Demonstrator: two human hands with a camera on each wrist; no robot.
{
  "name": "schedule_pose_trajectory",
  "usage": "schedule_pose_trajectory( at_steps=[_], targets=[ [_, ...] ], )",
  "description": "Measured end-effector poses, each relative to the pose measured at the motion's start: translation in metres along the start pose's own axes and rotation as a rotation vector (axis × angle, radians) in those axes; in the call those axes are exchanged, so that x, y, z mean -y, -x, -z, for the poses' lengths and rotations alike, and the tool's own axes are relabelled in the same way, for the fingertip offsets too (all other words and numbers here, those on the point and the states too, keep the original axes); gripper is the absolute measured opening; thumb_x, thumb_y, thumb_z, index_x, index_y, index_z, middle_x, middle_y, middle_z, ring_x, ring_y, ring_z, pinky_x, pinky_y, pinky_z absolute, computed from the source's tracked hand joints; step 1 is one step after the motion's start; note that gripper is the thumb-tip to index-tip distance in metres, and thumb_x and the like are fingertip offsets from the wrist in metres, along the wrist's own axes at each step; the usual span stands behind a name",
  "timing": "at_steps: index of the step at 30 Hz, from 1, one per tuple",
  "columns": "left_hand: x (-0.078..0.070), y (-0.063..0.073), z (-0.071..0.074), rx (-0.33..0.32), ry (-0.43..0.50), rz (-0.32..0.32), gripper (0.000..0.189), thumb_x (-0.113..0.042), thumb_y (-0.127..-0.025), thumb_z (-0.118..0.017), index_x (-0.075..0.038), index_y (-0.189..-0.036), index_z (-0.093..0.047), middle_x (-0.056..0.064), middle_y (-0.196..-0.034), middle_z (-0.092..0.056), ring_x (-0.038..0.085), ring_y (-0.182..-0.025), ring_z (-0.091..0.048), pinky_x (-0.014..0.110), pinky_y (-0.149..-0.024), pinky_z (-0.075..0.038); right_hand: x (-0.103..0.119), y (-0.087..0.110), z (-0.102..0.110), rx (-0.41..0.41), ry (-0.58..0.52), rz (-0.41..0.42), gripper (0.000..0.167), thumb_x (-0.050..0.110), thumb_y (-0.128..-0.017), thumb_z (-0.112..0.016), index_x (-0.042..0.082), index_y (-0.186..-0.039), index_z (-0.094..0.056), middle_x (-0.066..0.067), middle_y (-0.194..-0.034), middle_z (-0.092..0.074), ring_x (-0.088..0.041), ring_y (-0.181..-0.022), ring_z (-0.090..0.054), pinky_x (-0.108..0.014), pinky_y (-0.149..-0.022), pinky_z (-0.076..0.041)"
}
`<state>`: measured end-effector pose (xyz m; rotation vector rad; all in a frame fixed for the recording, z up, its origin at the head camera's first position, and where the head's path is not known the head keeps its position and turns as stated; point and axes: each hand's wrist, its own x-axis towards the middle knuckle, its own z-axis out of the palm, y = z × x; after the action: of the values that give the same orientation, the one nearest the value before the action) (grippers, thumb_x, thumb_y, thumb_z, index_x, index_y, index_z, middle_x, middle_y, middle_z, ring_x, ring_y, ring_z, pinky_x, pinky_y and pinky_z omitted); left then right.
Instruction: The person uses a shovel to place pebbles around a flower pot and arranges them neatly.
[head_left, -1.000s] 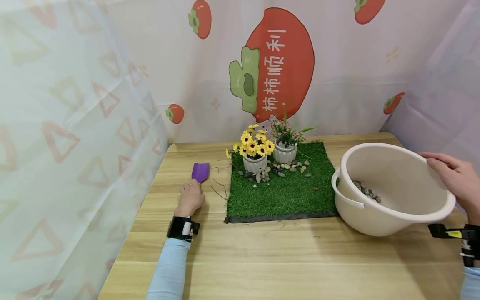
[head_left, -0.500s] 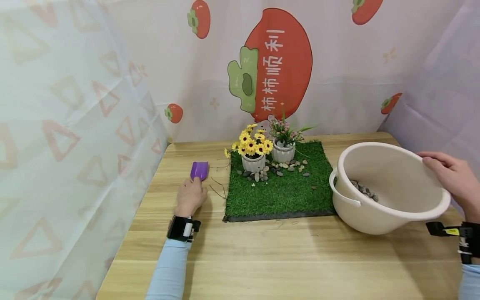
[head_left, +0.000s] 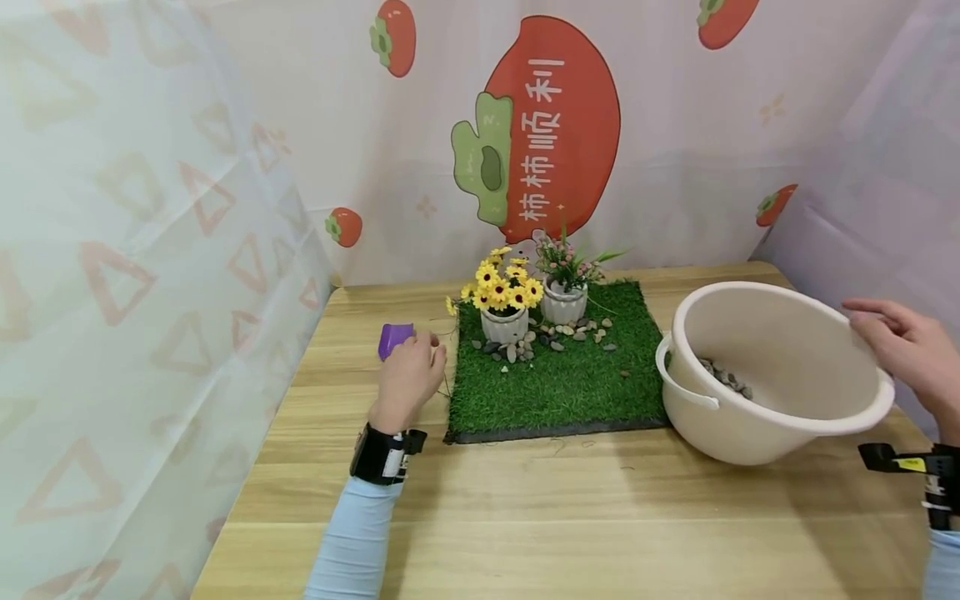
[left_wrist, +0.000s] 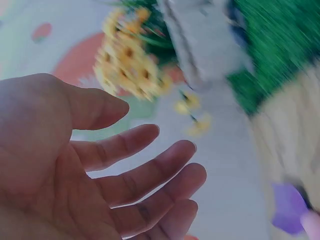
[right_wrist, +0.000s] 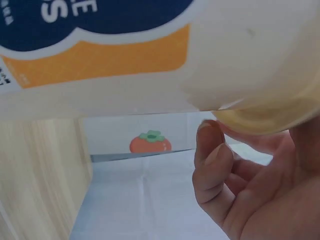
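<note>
My left hand (head_left: 411,373) hovers near the purple scoop (head_left: 393,337) on the left of the table, partly covering it in the head view. In the left wrist view, that hand's fingers (left_wrist: 160,170) are loosely spread and nothing lies between them. The scoop's purple blade (left_wrist: 289,207) shows apart from them at the lower right. A cream bucket (head_left: 757,446) with grey stones (head_left: 726,379) inside stands at the right. My right hand (head_left: 915,350) holds its far-right rim, with curled fingers (right_wrist: 212,170) under the rim in the right wrist view.
An artificial grass mat (head_left: 555,396) lies mid-table, left of the bucket. On it stand a pot of yellow flowers (head_left: 506,327) and a pot of pink flowers (head_left: 562,307), with several pebbles (head_left: 512,353) around them. A patterned curtain (head_left: 420,167) hangs behind the table.
My left hand has let go of the purple scoop and moved up and to the right, over its near end. The scoop and bucket stay in place; my right hand remains at the rim.
</note>
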<state>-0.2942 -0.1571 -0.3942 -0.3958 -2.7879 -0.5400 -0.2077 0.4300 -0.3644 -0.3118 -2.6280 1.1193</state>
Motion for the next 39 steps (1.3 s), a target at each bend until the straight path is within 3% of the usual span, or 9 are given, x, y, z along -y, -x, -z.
schedule_pose_trajectory(
  at_steps=[7, 11, 15, 18, 23, 28, 33, 35, 39],
  targets=[
    [-0.055, -0.012, -0.003, -0.057, 0.040, -0.254, 0.017, -0.014, -0.099, -0.051, -0.004, -0.101, -0.064, 0.004, -0.073, -0.061, 0.013, -0.055, -0.050, 0.024, -0.048, -0.040, 0.006, 0.007, 0.000, -0.045, 0.064, 0.016, 0.053, 0.027, -0.104, -0.040, -0.002, -0.147, -0.038, 0.030, -0.068, -0.046, -0.001, -0.053, -0.050, -0.023, -0.047, -0.041],
    [-0.092, -0.017, -0.005, -0.071, 0.054, -0.392, 0.019, -0.015, -0.099, -0.053, -0.003, -0.109, -0.063, 0.005, -0.080, -0.064, 0.014, -0.062, -0.054, 0.024, -0.055, -0.044, 0.006, 0.014, 0.001, -0.038, 0.107, 0.033, 0.056, 0.025, -0.104, -0.040, -0.011, -0.145, -0.034, 0.030, -0.067, -0.045, -0.003, -0.050, -0.051, -0.024, -0.045, -0.041],
    [-0.124, -0.020, -0.009, -0.047, 0.088, -0.478, 0.027, -0.019, -0.100, -0.054, -0.003, -0.121, -0.059, 0.009, -0.093, -0.065, 0.017, -0.072, -0.058, 0.029, -0.063, -0.049, 0.006, 0.019, -0.003, -0.030, 0.114, 0.039, 0.055, 0.026, -0.105, -0.041, -0.007, -0.148, -0.032, -0.012, -0.084, -0.064, 0.006, -0.054, -0.050, -0.022, -0.046, -0.042],
    [-0.147, -0.021, -0.014, -0.023, 0.099, -0.514, 0.032, -0.021, -0.101, -0.054, -0.002, -0.127, -0.056, 0.012, -0.105, -0.065, 0.019, -0.082, -0.061, 0.029, -0.069, -0.052, 0.006, 0.021, -0.005, -0.007, 0.111, 0.039, 0.056, 0.028, -0.105, -0.040, -0.002, -0.151, -0.030, -0.043, -0.110, -0.051, 0.014, -0.061, -0.047, -0.019, -0.048, -0.043],
    [-0.188, -0.019, -0.023, 0.027, 0.099, -0.574, 0.044, -0.031, -0.100, -0.055, -0.007, -0.136, -0.050, 0.015, -0.125, -0.057, 0.022, -0.106, -0.061, 0.030, -0.087, -0.053, 0.007, 0.027, -0.006, 0.004, 0.105, 0.020, 0.058, 0.029, -0.106, -0.035, 0.000, -0.154, -0.023, -0.045, -0.115, -0.047, 0.012, -0.059, -0.048, -0.021, -0.047, -0.043],
    [-0.226, -0.014, -0.032, 0.083, 0.070, -0.652, 0.061, -0.053, -0.097, -0.054, -0.015, -0.143, -0.044, 0.018, -0.141, -0.046, 0.029, -0.124, -0.053, 0.038, -0.101, -0.048, 0.009, 0.041, -0.005, -0.048, 0.154, 0.007, 0.058, 0.028, -0.107, -0.033, -0.009, -0.150, -0.023, -0.027, -0.083, -0.055, -0.008, -0.045, -0.043, -0.027, -0.042, -0.036],
    [-0.248, -0.012, -0.039, 0.137, 0.059, -0.655, 0.068, -0.063, -0.092, -0.053, -0.021, -0.144, -0.039, 0.017, -0.151, -0.036, 0.032, -0.128, -0.048, 0.039, -0.098, -0.049, 0.011, 0.048, -0.005, -0.038, 0.198, -0.017, 0.059, 0.031, -0.107, -0.032, -0.007, -0.152, -0.021, -0.019, -0.078, -0.058, -0.012, -0.045, -0.042, -0.028, -0.043, -0.035],
    [-0.255, -0.013, -0.041, 0.131, 0.055, -0.652, 0.067, -0.064, -0.092, -0.052, -0.022, -0.142, -0.040, 0.017, -0.152, -0.034, 0.033, -0.127, -0.049, 0.038, -0.095, -0.050, 0.011, 0.048, -0.004, -0.026, 0.202, -0.025, 0.059, 0.032, -0.107, -0.031, -0.004, -0.153, -0.021, -0.017, -0.078, -0.059, -0.012, -0.045, -0.042, -0.029, -0.043, -0.035],
    [-0.263, -0.014, -0.044, 0.083, 0.029, -0.672, 0.066, -0.066, -0.091, -0.052, -0.021, -0.138, -0.043, 0.019, -0.150, -0.036, 0.033, -0.118, -0.056, 0.037, -0.087, -0.054, 0.009, 0.047, -0.003, -0.016, 0.189, -0.045, 0.062, 0.037, -0.107, -0.031, -0.003, -0.154, -0.021, 0.004, -0.068, -0.054, -0.014, -0.045, -0.044, -0.030, -0.042, -0.035]
  ],
)
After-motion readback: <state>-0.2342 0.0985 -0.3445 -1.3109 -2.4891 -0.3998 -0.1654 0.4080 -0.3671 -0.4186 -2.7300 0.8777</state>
